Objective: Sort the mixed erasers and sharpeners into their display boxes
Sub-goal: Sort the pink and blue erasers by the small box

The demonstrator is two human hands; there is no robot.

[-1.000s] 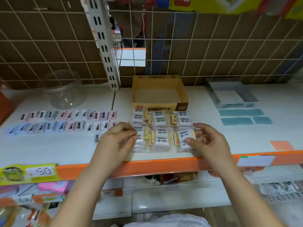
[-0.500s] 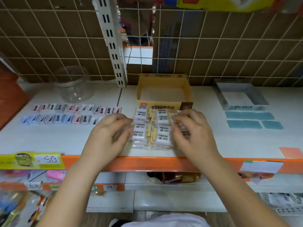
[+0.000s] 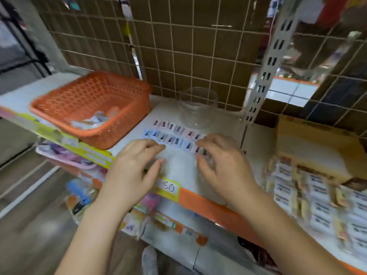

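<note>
Two rows of small pink and blue sharpeners [image 3: 174, 134] lie on the white shelf. My left hand [image 3: 135, 167] hovers just in front of the rows' left part, fingers loosely curled, holding nothing. My right hand [image 3: 220, 161] reaches over the rows' right end with fingers bent; its fingertips cover a few sharpeners, and whether it holds one cannot be told. Wrapped white erasers [image 3: 317, 197] lie in rows at the right, blurred. Behind them stands the open cardboard display box [image 3: 309, 135]. A clear plastic jar [image 3: 196, 108] stands behind the sharpeners.
An orange mesh basket [image 3: 59, 108] with a few loose items sits at the left on the shelf. A slotted metal upright [image 3: 266, 68] and a wire grid back the shelf. The orange shelf edge [image 3: 214, 209] carries a price tag; lower shelves hold more goods.
The view has swung left. Both hands left the erasers and moved left to the sharpener rows. The orange basket came into view.
</note>
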